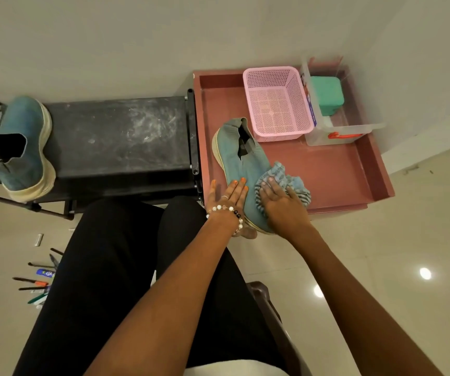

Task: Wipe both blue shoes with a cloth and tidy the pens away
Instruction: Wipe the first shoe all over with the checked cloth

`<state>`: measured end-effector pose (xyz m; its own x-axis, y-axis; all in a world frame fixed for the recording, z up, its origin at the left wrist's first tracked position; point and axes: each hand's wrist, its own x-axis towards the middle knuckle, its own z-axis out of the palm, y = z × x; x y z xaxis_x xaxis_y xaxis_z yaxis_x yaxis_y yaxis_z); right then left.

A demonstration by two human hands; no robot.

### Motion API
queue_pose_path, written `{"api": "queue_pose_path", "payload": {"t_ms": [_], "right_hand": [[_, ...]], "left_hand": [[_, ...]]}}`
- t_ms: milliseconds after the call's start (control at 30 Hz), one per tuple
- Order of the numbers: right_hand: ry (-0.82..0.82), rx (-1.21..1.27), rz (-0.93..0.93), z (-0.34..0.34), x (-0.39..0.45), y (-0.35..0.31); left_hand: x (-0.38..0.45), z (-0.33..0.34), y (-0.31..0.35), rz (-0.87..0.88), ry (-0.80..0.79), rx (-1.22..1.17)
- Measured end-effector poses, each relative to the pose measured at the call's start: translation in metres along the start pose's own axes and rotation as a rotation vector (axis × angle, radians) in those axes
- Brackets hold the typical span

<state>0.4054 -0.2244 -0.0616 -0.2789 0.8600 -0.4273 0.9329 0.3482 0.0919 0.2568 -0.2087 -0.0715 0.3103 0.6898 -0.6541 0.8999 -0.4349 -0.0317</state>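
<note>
We are working on the wiping step, on the first of the two shoes. The near blue shoe is lying across the front edge of the pink tray, its toe overhanging toward us. Our left hand is lying flat against the shoe's left side, fingers straight, steadying it rather than gripping. Our right hand is pressing the striped cloth down onto the upper of the shoe near the toe, fingers spread and mostly straight over the bunched fabric; we cannot tell whether the thumb is pinching a fold.

The other blue shoe is sitting on its side at the left end of the black shoe rack, well apart from us; whether it has had its wipe we cannot tell. The pens are lying scattered on the floor to the left of our legs, not yet gathered. A pink basket is standing empty in the tray beside a clear plastic box; either looks a likely home for the pens.

Judgement: the next move is calling for cloth strokes along the upper toward the heel, with the left hand bracing so the shoe is not sliding off the tray edge. After that, the sole rim, the second shoe, then the pens.
</note>
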Motion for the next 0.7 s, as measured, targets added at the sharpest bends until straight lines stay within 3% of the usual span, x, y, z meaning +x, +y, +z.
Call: {"api": "queue_pose_path", "payload": {"t_ms": [133, 300, 533, 700], "right_hand": [[0.104, -0.066, -0.046, -0.015, 0.039, -0.003], [0.116, -0.077, -0.054, -0.023, 0.075, -0.005], [0.057, 0.179, -0.048, 0.004, 0.009, 0.01], [0.031, 0.118, -0.018, 0.004, -0.005, 0.003]], "left_hand": [[0.0, -0.002, 0.002, -0.007, -0.02, 0.014], [0.001, -0.003, 0.0, -0.007, -0.029, 0.007], [0.005, 0.003, 0.0, -0.021, 0.017, -0.012], [0.005, 0.003, 0.004, -0.038, 0.025, -0.03]]}}
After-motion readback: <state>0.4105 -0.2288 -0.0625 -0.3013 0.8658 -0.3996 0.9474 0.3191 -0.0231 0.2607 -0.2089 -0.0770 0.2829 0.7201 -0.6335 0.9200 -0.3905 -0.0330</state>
